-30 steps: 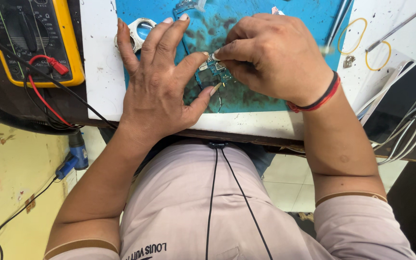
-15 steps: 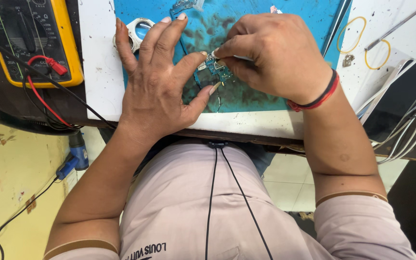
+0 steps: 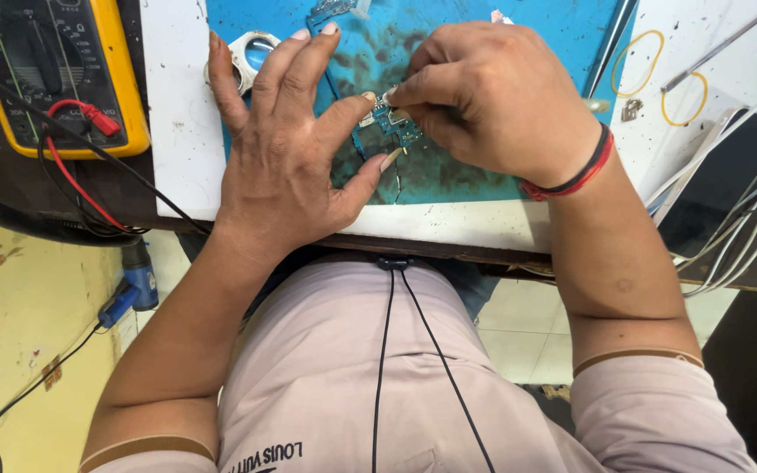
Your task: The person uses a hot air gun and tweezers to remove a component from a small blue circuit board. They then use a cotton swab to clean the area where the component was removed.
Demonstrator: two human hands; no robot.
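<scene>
A small blue-green circuit board (image 3: 393, 128) lies on a stained blue work mat (image 3: 449, 166). My left hand (image 3: 286, 153) rests flat on the mat with fingers spread; its index finger and thumb steady the board from the left. My right hand (image 3: 497, 96), with a red and black band on the wrist, is curled over the board's right side, thumb and forefinger pinched at its top edge. Whether a tool sits in that pinch is hidden by the fingers.
A yellow multimeter (image 3: 54, 74) with red and black leads sits at the left. A small round metal part (image 3: 251, 52) lies by the mat's left edge. Yellow rubber bands (image 3: 637, 61), a metal rod (image 3: 720, 44), a dark phone (image 3: 729, 184) and white cables (image 3: 746, 236) lie at the right.
Both hands have stayed on the board. My left fingers have shifted slightly and the right-hand pinch has moved a little along the board's top edge.
</scene>
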